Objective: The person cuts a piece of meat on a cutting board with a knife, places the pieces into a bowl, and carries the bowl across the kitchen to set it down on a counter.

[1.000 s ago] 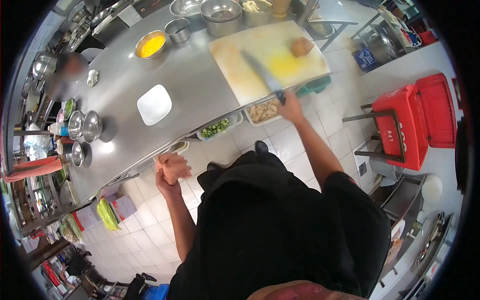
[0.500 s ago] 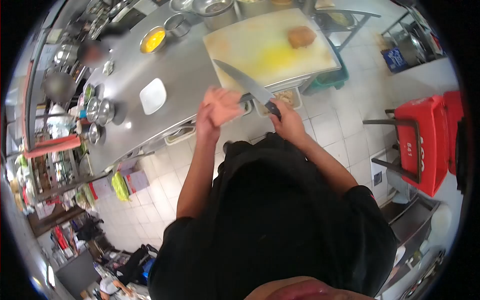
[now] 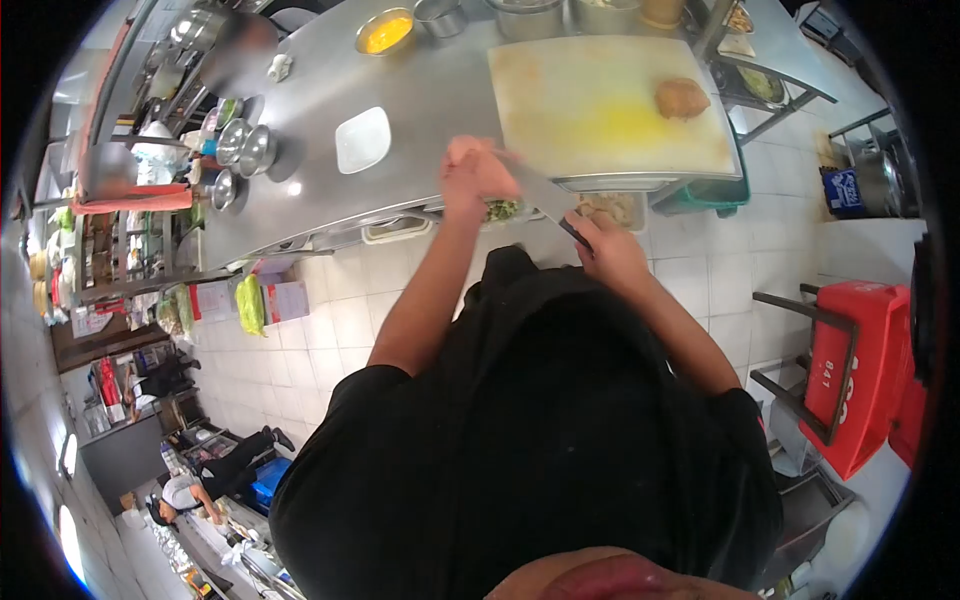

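Observation:
My right hand (image 3: 610, 248) grips the dark handle of a large kitchen knife (image 3: 549, 197), its blade pointing up and left. A pink cloth (image 3: 492, 175) is held in my closed left hand (image 3: 461, 188), and it covers the front part of the blade. Both hands are in front of the steel counter's near edge. Just beyond the knife lies a white cutting board (image 3: 560, 90) with a yellow stain. On the board's right side sits a round brown piece of food (image 3: 682, 98).
A white square dish (image 3: 363, 140) stands on the steel counter (image 3: 310, 120), left of the board. Farther back are a metal bowl of yellow liquid (image 3: 372, 46) and several pots. Below the counter edge sits a food container (image 3: 625, 212). Red bins (image 3: 850, 370) stand at right.
The cloth has come onto the blade, which was uncovered and lay over the board's corner before. The view has shifted, so the counter appears farther right and higher.

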`<state>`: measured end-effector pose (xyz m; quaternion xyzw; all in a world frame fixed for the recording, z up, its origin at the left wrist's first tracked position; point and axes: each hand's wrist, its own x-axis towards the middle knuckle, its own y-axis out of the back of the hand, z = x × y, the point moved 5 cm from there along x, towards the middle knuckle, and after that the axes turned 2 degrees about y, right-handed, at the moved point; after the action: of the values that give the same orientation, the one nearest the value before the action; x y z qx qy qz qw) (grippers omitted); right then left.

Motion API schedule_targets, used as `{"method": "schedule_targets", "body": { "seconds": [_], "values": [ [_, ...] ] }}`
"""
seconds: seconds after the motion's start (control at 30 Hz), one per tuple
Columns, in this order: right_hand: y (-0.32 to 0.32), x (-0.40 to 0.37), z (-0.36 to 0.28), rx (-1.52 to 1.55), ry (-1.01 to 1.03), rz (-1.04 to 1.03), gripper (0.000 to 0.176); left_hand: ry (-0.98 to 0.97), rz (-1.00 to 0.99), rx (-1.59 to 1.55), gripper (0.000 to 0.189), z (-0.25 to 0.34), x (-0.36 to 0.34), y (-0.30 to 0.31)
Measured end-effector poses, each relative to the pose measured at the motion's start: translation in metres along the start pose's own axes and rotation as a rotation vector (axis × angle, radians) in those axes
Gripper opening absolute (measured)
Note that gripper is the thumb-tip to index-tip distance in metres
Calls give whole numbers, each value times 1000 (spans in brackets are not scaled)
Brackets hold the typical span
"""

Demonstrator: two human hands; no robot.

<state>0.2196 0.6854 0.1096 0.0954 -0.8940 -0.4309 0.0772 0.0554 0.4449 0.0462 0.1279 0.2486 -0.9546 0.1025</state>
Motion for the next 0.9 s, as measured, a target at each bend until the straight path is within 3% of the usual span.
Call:
{"method": "schedule_targets", "body": {
  "seconds": [0.07, 0.1, 0.2, 0.23, 0.33, 0.37, 0.43, 0.47, 0.53, 0.63, 0.73, 0.83, 0.9],
  "values": [
    [19, -16, 0, 35, 22, 51, 52, -35, -322, 67, 23, -6, 54, 40],
    [31, -25, 3, 42, 23, 82, 51, -57, -326, 116, 21, 10, 54, 35],
    [20, -53, 42, 665, -312, 188, 49, -141, -432, 71, 22, 13, 110, 70],
    [19, -63, 54, 828, -448, 217, 39, -180, -370, 163, 23, 19, 107, 69],
    [36, -61, 69, 1220, -672, 570, 30, -278, -136, 489, 25, 35, 99, 76],
    [42, -53, 96, 1218, -737, 689, 29, -309, -168, 609, 26, 38, 108, 75],
    [31, -46, 134, 1340, -685, 776, 28, -394, -186, 865, 28, 42, 119, 98],
    [27, -43, 154, 1413, -678, 792, 27, -377, -163, 843, 29, 43, 111, 98],
    [21, -31, 172, 1388, -743, 786, 26, -343, -111, 809, 30, 62, 93, 96],
    [18, -13, 188, 1379, -741, 727, 24, -115, -211, 674, 31, 100, 72, 99],
    [23, 0, 210, 1383, -731, 708, 21, -95, -209, 627, 28, 150, 52, 112],
    [53, 9, 196, 1159, -716, 680, 20, -163, -169, 551, 26, 195, 51, 149],
    [77, 23, 179, 855, -708, 567, 21, -224, -115, 496, 23, 218, 63, 192]
  ]
}}
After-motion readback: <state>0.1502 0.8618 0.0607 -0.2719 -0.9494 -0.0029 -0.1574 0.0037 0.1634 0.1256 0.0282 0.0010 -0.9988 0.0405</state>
